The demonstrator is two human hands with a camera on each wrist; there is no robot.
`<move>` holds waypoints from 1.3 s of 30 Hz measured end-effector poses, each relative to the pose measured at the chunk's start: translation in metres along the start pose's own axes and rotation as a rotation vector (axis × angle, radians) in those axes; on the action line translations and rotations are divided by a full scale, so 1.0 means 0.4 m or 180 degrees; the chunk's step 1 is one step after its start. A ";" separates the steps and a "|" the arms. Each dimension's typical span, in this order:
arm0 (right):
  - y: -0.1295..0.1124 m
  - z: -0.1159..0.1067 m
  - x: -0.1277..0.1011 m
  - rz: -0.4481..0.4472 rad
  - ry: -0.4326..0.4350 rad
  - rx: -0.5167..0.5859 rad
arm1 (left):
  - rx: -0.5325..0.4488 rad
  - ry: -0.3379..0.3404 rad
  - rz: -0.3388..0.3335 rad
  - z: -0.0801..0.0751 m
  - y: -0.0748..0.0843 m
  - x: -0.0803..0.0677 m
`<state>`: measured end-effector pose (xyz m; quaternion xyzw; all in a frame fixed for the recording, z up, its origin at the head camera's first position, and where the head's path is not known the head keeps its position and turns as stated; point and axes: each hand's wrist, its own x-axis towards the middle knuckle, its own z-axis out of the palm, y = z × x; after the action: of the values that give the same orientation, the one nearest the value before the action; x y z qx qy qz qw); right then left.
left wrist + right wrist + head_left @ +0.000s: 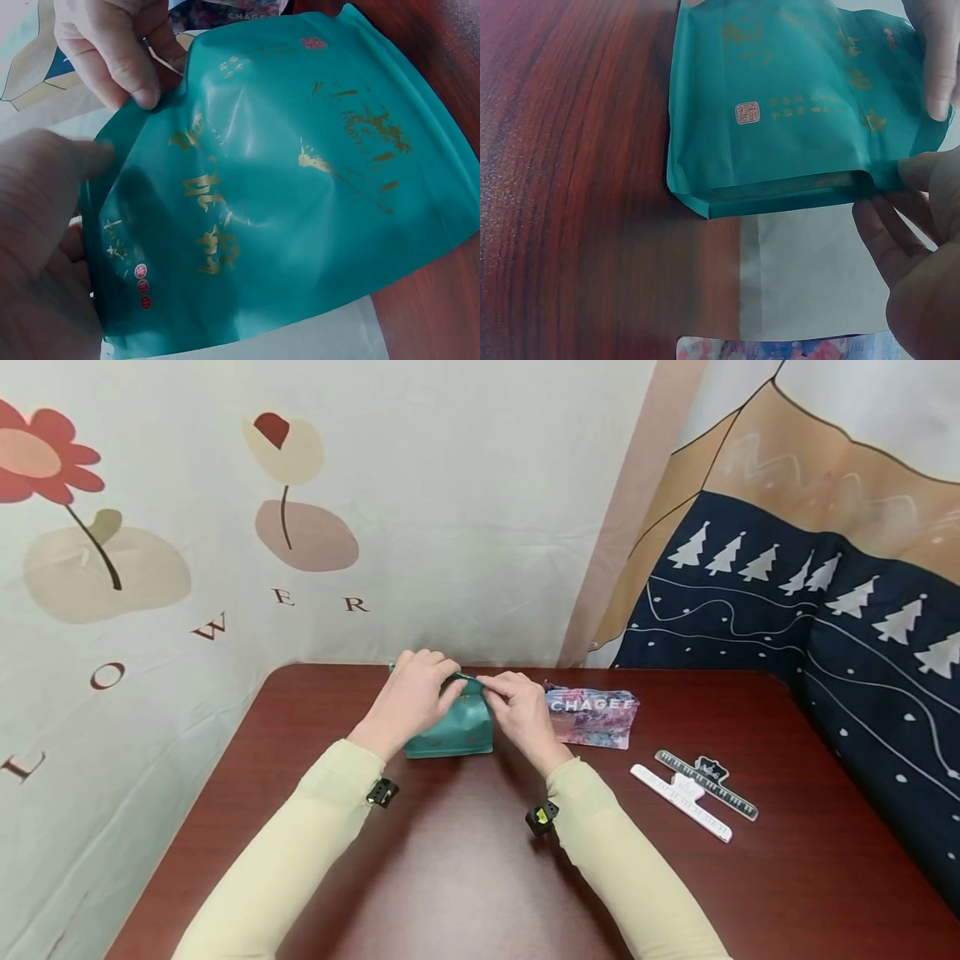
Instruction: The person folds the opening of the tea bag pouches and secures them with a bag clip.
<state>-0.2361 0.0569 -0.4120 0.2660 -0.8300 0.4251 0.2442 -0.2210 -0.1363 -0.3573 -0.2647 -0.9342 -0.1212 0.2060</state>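
A green foil pouch (457,727) with gold lettering stands on the table near its back edge. Its top edge is pinched by both hands. The left hand (414,695) grips the upper left part, thumb in front and fingers behind, as the left wrist view also shows on the pouch (262,172). At the upper right corner, the right hand (521,710) pinches the rim between thumb and fingers. In the right wrist view the pouch (795,97) has a folded side gusset below the right hand (930,247). Whether its mouth is sealed cannot be told.
A pink and blue pouch marked CHAGEE (592,718) lies just right of the right hand. Farther right on the table, a white ruler clip (681,802) rests beside a dark clear ruler clip (731,795). A printed cloth (465,510) hangs behind the table.
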 end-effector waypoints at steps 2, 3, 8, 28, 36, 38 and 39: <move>0.000 0.000 -0.001 -0.0004 -0.0007 0.0010 | -0.0047 -0.0094 -0.0055 -0.005 0.001 0.000; -0.001 -0.001 -0.002 -0.0004 -0.0011 0.0012 | -0.0077 -0.0117 -0.0071 -0.007 0.001 0.001; -0.002 -0.007 -0.007 0.0060 -0.0092 0.0107 | -0.0210 -0.0094 -0.0090 -0.005 0.000 0.003; -0.004 -0.007 -0.007 0.0196 -0.0081 0.0341 | -0.0100 -0.0062 0.0110 -0.005 -0.005 -0.005; -0.010 0.003 -0.006 0.0235 -0.0232 0.0254 | -0.0033 0.0054 0.0207 -0.008 -0.004 -0.011; -0.011 0.005 -0.005 0.0252 -0.0269 0.0215 | -0.0006 0.0070 0.0161 -0.011 -0.003 -0.013; -0.011 0.006 -0.005 0.0261 -0.0292 0.0192 | 0.0019 0.0079 0.0129 -0.013 -0.002 -0.014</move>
<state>-0.2321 0.0532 -0.4118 0.2582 -0.8373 0.4469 0.1803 -0.2155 -0.1413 -0.3554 -0.2815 -0.9264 -0.1174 0.2208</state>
